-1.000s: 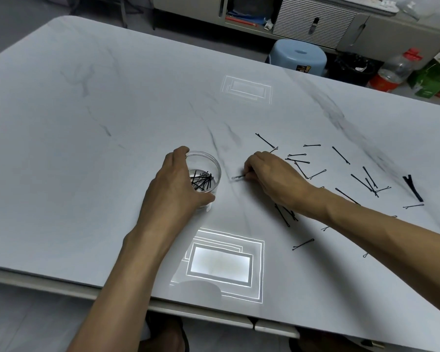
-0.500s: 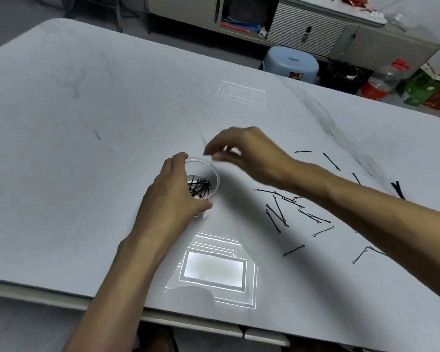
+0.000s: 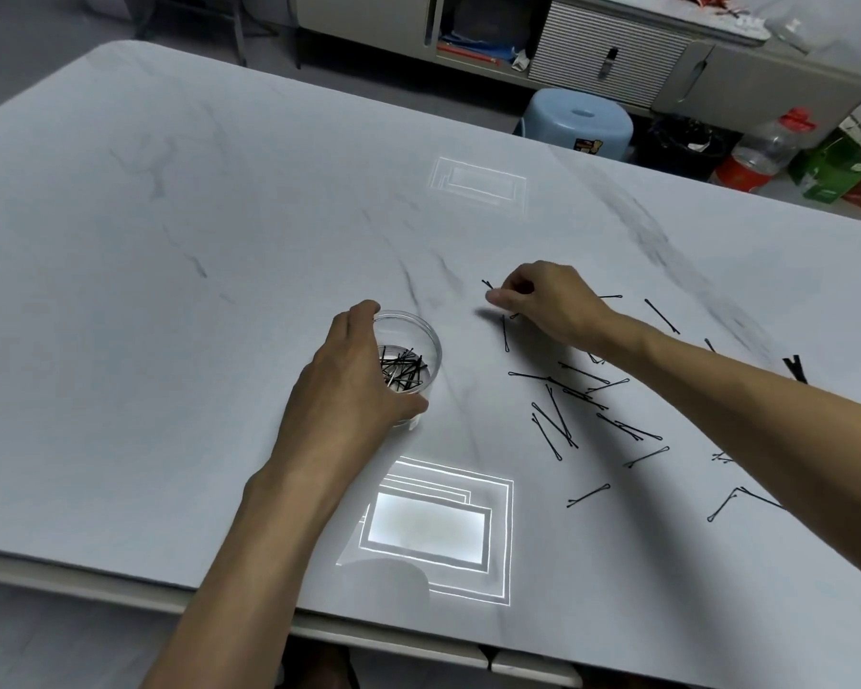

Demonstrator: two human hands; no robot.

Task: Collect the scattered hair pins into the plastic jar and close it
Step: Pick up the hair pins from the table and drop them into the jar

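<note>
Gathering goes on: we steady the clear round plastic jar (image 3: 411, 363) with our left hand (image 3: 354, 385) curled around it, a heap of thin black metal hair pins (image 3: 402, 372) already inside. Right of the jar, our right hand (image 3: 543, 303) pinches at one pin (image 3: 488, 284); many lie loose on the pale marbled surface (image 3: 220, 290). We see no lid.

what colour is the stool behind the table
Light blue; the stool shows in the head view, beyond the table's far edge.
</note>
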